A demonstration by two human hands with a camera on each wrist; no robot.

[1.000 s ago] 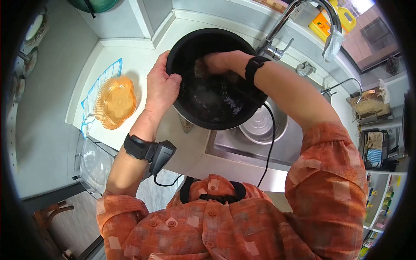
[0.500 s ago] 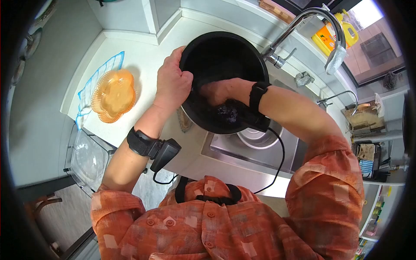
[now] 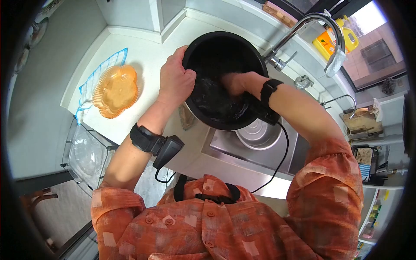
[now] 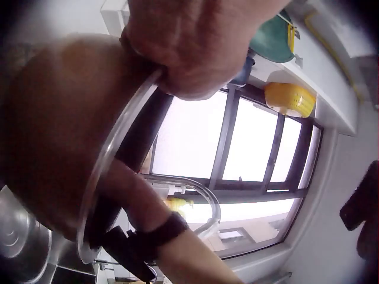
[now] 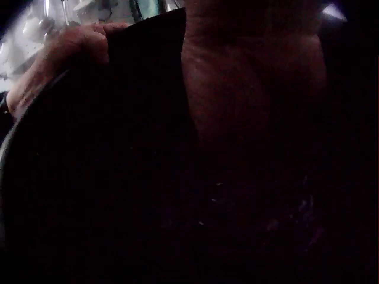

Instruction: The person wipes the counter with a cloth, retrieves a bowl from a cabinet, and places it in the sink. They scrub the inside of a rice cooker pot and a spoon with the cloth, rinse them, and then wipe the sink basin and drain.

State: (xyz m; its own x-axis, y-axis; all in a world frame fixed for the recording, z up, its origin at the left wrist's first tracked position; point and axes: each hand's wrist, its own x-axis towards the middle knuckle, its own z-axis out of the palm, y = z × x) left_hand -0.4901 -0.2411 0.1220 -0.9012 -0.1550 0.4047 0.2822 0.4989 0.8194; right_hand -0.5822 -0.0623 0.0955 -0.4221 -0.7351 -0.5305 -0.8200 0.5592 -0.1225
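A deep black cooking pot (image 3: 216, 47) is tilted toward me over the counter and sink edge, its inside dark with wet glints. My left hand (image 3: 177, 80) grips its left rim, thumb at the edge. From outside, in the left wrist view, the pot's brownish wall (image 4: 53, 130) ends in a shiny rim. Inside the pot is my right hand (image 3: 236, 84), motion-blurred and close to the wall. The right wrist view is very dark, showing part of the right hand (image 5: 243, 89); its fingers are hidden, and I cannot tell whether they hold anything.
A round metal pan (image 3: 260, 134) sits in the steel sink (image 3: 225, 145) below the pot. Behind it arches a faucet (image 3: 320, 16). On the left counter, an orange scalloped dish (image 3: 116, 89) lies partly over a blue-edged cloth (image 3: 97, 76). A yellow jug (image 3: 326, 43) stands by the window.
My right hand has moved about inside the pot, first down and left, then back to the right. The pot has shifted slightly right, with the left hand still gripping its rim.
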